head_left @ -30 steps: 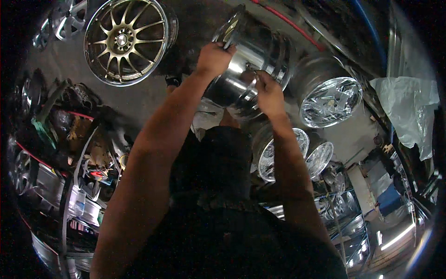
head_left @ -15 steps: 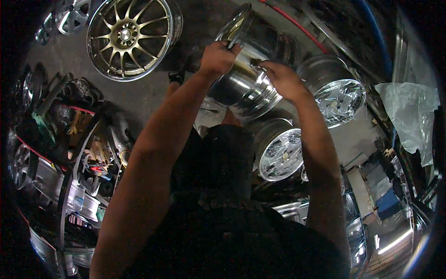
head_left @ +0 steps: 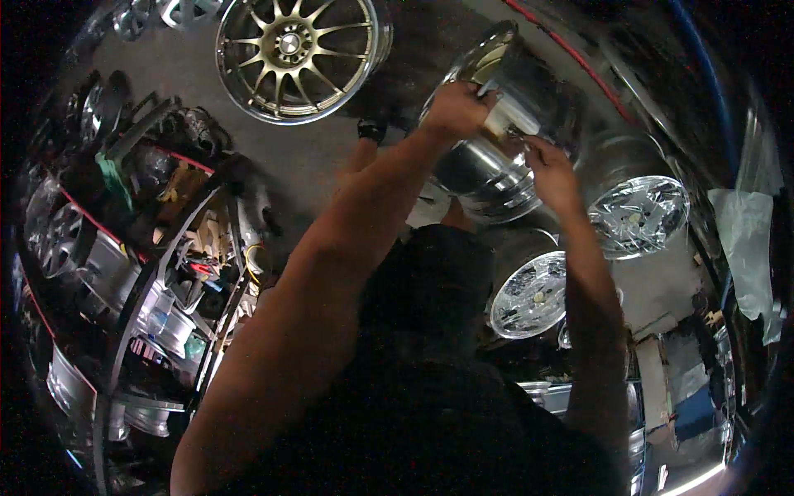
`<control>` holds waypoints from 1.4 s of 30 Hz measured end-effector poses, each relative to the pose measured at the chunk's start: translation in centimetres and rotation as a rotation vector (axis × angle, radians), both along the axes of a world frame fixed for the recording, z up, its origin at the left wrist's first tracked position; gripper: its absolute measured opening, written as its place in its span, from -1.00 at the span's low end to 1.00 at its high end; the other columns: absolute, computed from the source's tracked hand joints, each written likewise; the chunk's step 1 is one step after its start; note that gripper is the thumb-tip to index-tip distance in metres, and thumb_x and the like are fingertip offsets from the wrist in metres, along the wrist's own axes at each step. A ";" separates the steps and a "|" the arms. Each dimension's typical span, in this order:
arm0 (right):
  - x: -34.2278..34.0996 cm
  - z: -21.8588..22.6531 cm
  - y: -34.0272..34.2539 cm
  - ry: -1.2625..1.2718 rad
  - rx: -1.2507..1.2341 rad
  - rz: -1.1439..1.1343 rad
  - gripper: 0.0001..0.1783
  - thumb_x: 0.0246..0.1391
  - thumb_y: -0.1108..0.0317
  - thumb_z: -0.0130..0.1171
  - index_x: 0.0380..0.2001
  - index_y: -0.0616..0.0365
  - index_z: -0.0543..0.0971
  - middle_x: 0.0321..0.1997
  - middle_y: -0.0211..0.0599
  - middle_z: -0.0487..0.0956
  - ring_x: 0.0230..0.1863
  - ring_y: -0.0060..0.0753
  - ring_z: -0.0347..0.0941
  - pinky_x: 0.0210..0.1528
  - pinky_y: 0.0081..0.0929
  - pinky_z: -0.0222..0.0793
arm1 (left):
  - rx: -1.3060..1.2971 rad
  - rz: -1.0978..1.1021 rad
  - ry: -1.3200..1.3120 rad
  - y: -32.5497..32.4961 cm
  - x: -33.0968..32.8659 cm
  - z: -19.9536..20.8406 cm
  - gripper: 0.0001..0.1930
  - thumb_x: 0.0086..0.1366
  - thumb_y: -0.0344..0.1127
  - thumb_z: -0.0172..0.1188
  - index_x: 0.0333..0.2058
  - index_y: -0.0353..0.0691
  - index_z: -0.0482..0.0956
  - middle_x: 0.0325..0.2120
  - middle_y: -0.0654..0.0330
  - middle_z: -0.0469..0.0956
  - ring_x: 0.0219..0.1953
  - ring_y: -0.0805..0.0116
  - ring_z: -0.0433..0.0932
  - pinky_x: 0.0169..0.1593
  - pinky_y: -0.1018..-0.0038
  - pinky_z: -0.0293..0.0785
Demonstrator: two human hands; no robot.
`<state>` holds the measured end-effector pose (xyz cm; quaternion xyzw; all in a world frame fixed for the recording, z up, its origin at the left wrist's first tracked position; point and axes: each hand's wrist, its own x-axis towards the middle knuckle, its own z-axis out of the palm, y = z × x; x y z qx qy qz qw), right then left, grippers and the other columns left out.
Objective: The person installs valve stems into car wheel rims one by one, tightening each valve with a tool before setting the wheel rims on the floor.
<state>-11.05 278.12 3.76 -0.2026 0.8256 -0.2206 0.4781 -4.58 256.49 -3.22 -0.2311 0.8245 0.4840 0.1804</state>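
In front of me a polished chrome wheel rim (head_left: 480, 169) rests on its side, its barrel facing up. My left hand (head_left: 457, 109) lies over the barrel with curled fingers, and a small pale metallic piece sticks up from its fingertips; what that is I cannot make out. Close by on the right, my right hand (head_left: 552, 168) pinches something small and dark against the barrel, too unclear to name. Beyond to the left stands a gold multi-spoke wheel (head_left: 289, 45) with a chrome lip.
Two wheels with film-wrapped faces, one nearer (head_left: 529, 296) and one farther right (head_left: 638, 217), stand right of my legs. A cluttered metal rack (head_left: 136, 318) fills the left side. Clear plastic sheeting (head_left: 744, 248) hangs at the far right. A red hose (head_left: 571, 58) runs behind.
The whole view has shifted, so everything sits farther right in the picture. Both hands stay at the barrel of the chrome rim, with slight finger movement.
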 end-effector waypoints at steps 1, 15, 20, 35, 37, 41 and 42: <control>1.8 -0.2 -0.7 0.094 0.037 -0.013 -0.63 0.24 0.30 0.01 0.09 0.09 0.46 0.09 -0.04 0.49 0.10 -0.12 0.43 0.09 -0.28 0.36 | -0.031 -0.007 0.046 0.1 0.1 -0.3 -0.58 0.23 0.04 0.17 -0.26 -0.27 0.62 -0.38 -0.15 0.61 -0.31 -0.15 0.61 -0.20 0.15 0.55; 7.6 1.8 -4.9 -0.320 -0.356 -1.361 -0.66 0.06 0.40 0.15 -0.06 0.19 0.52 -0.10 0.01 0.53 -0.04 -0.10 0.48 -0.08 -0.25 0.45 | 0.003 0.196 -0.198 0.2 -0.7 0.3 -0.50 0.17 0.11 0.17 -0.30 -0.32 0.64 -0.34 -0.18 0.60 -0.19 -0.12 0.59 -0.06 0.18 0.52; 2.7 2.1 0.4 0.237 -0.100 -0.367 -0.68 0.25 0.31 -0.01 0.02 0.15 0.50 0.04 -0.07 0.55 0.08 -0.06 0.47 0.14 -0.29 0.34 | -0.119 -0.013 0.049 0.6 0.2 -2.2 -0.49 0.18 0.12 0.17 -0.26 -0.30 0.64 -0.29 -0.19 0.59 -0.14 -0.13 0.57 -0.05 0.18 0.51; -3.8 0.0 0.0 -0.101 -0.110 0.073 -0.66 0.26 0.25 -0.02 0.02 0.15 0.51 0.06 -0.07 0.54 0.09 -0.08 0.46 0.15 -0.32 0.33 | -0.003 0.123 -0.107 0.0 -0.5 1.5 -0.53 0.20 0.09 0.14 -0.36 -0.29 0.65 -0.40 -0.22 0.58 -0.24 -0.16 0.58 -0.12 0.14 0.51; -4.0 0.0 -0.3 -0.101 -0.094 0.106 -0.65 0.26 0.25 -0.02 0.03 0.14 0.51 0.07 -0.08 0.53 0.11 -0.07 0.44 0.16 -0.30 0.32 | 0.020 0.134 -0.144 -0.2 -0.6 2.0 -0.51 0.19 0.11 0.15 -0.37 -0.31 0.65 -0.41 -0.22 0.58 -0.24 -0.16 0.58 -0.13 0.14 0.50; -4.3 0.2 -1.2 -0.018 -0.109 0.225 -0.68 0.22 0.35 0.02 0.01 0.18 0.51 0.02 -0.02 0.55 0.07 -0.12 0.48 0.10 -0.36 0.35 | 0.011 0.131 -0.199 -0.2 -0.6 2.2 -0.47 0.18 0.14 0.15 -0.37 -0.34 0.65 -0.41 -0.22 0.59 -0.23 -0.16 0.58 -0.13 0.13 0.50; -4.5 0.2 -1.4 -0.021 -0.109 0.224 -0.68 0.22 0.35 0.02 0.01 0.18 0.51 0.02 -0.02 0.55 0.07 -0.12 0.48 0.10 -0.36 0.35 | 0.001 0.137 -0.185 -0.2 -0.5 2.1 -0.47 0.18 0.14 0.15 -0.37 -0.34 0.65 -0.41 -0.22 0.59 -0.23 -0.16 0.58 -0.13 0.13 0.50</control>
